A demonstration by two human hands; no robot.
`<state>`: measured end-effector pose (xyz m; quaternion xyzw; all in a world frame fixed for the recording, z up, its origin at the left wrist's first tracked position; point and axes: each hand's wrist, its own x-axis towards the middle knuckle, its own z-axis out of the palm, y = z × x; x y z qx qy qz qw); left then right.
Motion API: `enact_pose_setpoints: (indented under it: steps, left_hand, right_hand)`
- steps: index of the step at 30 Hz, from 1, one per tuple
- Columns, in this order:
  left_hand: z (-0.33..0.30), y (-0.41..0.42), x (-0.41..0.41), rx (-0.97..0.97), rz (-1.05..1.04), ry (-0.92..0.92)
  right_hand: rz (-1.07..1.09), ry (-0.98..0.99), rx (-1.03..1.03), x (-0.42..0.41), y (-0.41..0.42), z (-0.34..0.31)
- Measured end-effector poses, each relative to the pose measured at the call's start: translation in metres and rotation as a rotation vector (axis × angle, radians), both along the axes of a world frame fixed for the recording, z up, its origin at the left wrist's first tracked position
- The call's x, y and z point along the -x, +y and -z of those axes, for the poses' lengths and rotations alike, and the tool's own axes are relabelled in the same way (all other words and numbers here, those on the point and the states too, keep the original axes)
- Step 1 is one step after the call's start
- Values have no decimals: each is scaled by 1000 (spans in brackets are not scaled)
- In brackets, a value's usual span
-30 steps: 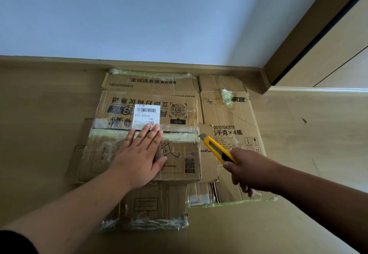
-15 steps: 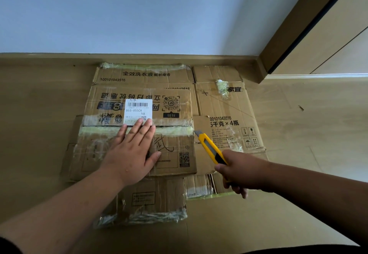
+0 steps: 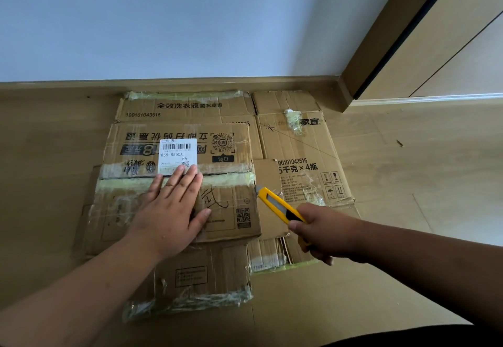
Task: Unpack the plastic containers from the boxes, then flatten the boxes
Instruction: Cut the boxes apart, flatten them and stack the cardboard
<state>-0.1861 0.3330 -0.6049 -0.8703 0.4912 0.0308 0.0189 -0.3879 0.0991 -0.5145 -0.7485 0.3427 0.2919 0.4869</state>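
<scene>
Item: brown taped cardboard box with white barcode label (image 3: pixel 177 183), on wooden floor (image 3: pixel 408 156) by the wall
Stage: flattening; boxes lie collapsed, the labelled one's taped seam still uncut. No plastic containers in view
Left hand (image 3: pixel 170 210): flat, fingers straight, pressing the labelled box
Right hand (image 3: pixel 321 233): fist wrapped round yellow utility knife (image 3: pixel 277 203), tip at the seam's right end
Count: hands 2; knife 1; flattened cardboard boxes (image 3: pixel 296 156) perhaps three or four, overlaps hide the edges
</scene>
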Motion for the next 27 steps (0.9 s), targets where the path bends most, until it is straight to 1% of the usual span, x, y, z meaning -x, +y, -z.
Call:
enact_pose_setpoints:
  steps: [4, 10, 14, 19, 27]
  left_hand:
    - [-1, 0, -1, 12, -3, 8]
    - [2, 2, 0, 11, -8, 28]
    - [2, 2, -1, 15, -7, 30]
    - [2, 2, 0, 16, -9, 27]
    - [1, 2, -1, 8, -2, 25]
  right_hand:
    - [72, -8, 21, -1, -2, 1]
    - [50, -12, 81, -6, -21, -15]
    - [94, -50, 144, -8, -26, -17]
    - [-9, -61, 211, -14, -19, -11]
    - [-62, -67, 293, -18, -19, -8]
